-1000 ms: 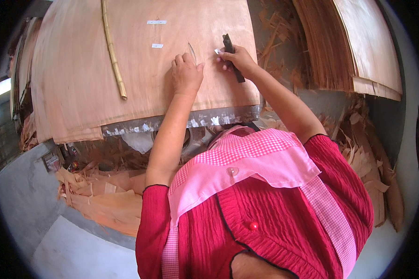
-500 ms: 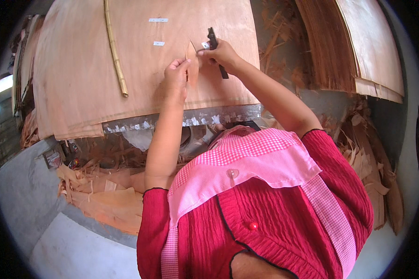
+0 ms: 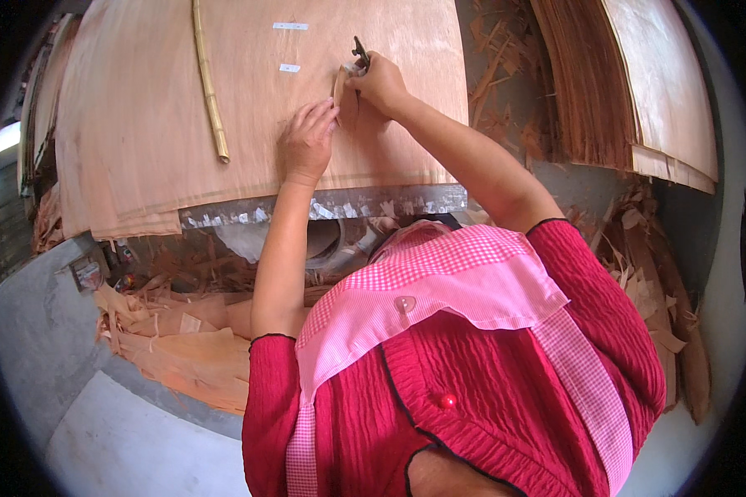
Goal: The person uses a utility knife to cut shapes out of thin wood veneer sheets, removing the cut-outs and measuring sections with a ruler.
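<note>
Soft light faintly shadows the wood sheet (image 3: 145, 112); a left-hand opening (image 3: 7, 138) glares; fisheye edges blacken.

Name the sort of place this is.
Probably a veneer or plywood workshop: a broad thin wood sheet lies before the person, a thick stack of similar sheets stands at right, and torn wood scraps are heaped below.

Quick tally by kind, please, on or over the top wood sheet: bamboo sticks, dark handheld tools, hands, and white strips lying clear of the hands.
Bamboo stick: 1
Dark tool, partly hidden by the right hand: 1
Hands, right and left hand: 2
White strips: 2
Total: 6
</note>
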`<move>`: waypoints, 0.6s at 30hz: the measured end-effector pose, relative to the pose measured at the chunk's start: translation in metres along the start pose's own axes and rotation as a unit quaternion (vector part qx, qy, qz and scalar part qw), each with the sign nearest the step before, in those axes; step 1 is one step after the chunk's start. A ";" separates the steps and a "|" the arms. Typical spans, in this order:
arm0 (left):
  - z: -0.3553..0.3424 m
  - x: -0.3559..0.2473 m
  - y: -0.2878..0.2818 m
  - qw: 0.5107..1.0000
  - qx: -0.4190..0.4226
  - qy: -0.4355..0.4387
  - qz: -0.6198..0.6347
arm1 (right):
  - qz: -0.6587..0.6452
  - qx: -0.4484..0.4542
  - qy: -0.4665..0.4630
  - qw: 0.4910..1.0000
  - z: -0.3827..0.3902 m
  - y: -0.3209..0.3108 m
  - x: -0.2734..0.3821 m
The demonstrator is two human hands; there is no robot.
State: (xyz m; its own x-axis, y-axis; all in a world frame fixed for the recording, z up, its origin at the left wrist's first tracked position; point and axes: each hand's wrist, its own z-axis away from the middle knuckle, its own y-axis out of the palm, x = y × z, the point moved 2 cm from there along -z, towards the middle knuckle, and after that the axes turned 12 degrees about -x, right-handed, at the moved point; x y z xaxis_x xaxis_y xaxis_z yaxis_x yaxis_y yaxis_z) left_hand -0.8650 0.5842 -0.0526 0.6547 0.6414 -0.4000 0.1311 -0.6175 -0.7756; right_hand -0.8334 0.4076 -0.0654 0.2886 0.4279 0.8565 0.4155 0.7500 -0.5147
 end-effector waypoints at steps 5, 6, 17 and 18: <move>0.004 -0.003 0.006 0.994 0.019 0.063 -0.089 | -0.005 0.003 -0.001 1.000 -0.005 0.005 -0.009; 0.005 -0.003 0.006 0.994 0.012 0.062 -0.088 | -0.007 0.007 -0.001 1.000 -0.005 0.005 -0.009; 0.008 0.000 0.014 0.993 0.010 0.064 -0.094 | 0.017 0.001 0.007 1.000 -0.001 -0.001 0.002; 0.007 -0.001 0.014 0.993 0.013 0.063 -0.099 | 0.017 0.003 0.011 1.000 0.000 -0.001 0.002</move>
State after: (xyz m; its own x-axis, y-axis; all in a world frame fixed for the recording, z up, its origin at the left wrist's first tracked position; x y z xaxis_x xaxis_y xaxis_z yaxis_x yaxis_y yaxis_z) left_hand -0.8689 0.5783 -0.0667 0.7070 0.6851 -0.1755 0.2473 -0.4720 -0.8462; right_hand -0.8332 0.4074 -0.0635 0.3221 0.4417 0.8373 0.3993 0.7385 -0.5432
